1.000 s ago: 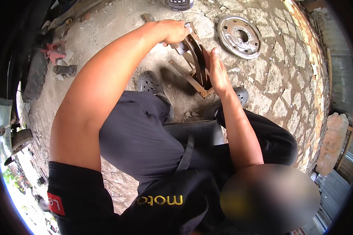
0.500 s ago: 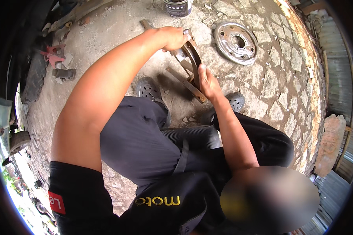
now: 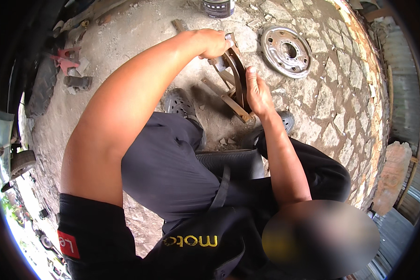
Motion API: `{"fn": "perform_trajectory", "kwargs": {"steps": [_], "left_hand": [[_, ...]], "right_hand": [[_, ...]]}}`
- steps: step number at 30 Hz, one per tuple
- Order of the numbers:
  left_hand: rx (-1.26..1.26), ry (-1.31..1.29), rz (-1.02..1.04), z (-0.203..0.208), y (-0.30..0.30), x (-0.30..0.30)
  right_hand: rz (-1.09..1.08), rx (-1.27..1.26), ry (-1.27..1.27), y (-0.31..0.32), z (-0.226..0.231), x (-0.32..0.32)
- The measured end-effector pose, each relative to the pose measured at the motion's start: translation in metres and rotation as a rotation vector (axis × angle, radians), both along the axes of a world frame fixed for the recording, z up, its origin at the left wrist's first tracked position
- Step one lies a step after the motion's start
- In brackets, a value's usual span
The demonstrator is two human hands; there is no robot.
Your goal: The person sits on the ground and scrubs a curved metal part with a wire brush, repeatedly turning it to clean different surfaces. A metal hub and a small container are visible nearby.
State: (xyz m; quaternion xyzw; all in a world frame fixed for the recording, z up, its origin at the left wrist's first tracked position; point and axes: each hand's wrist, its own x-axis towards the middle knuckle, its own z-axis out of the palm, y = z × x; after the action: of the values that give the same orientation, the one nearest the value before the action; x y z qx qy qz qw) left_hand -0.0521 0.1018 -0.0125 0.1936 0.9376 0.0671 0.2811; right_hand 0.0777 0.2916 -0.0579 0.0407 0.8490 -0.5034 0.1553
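Observation:
My left hand (image 3: 215, 43) is closed around the upper end of a curved, rusty metal part that looks like a brake shoe (image 3: 238, 72). My right hand (image 3: 260, 95) lies along the shoe's right side, thumb pointing up, its other fingers mostly hidden. The shoe stands on edge between my feet. Beside its lower end, a rusty flat bar (image 3: 226, 99) slants down to the right, joined or touching at the corner; I cannot tell which. The end of a bristled brush (image 3: 178, 25) sticks out beyond my left forearm, which covers the rest.
A round steel wheel (image 3: 287, 51) lies on the stone-paved ground to the right. A dark bucket (image 3: 218, 8) stands at the far edge. On the left are a red metal stand (image 3: 66, 59), a short dark cylinder (image 3: 78, 82) and a tyre (image 3: 41, 91).
The whole view has shifted slightly. My right hand has slid a little up along the curved part, while my left hand keeps its hold on the upper end.

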Motion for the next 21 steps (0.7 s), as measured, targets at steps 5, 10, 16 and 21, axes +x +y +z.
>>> {"fn": "perform_trajectory", "kwargs": {"steps": [5,10,16,21], "left_hand": [[0.016,0.000,-0.043,0.009,0.007,0.004],[-0.022,-0.030,-0.021,-0.003,-0.001,0.000],[0.039,0.000,-0.055,0.005,0.003,0.003],[-0.173,-0.014,-0.227,0.001,-0.001,-0.002]], "right_hand": [[-0.080,0.067,0.032,0.007,-0.050,0.010],[-0.052,-0.425,0.018,-0.004,-0.008,0.000],[-0.096,-0.110,-0.053,0.007,-0.048,0.010],[-0.096,-0.551,-0.037,-0.006,0.009,0.004]]}}
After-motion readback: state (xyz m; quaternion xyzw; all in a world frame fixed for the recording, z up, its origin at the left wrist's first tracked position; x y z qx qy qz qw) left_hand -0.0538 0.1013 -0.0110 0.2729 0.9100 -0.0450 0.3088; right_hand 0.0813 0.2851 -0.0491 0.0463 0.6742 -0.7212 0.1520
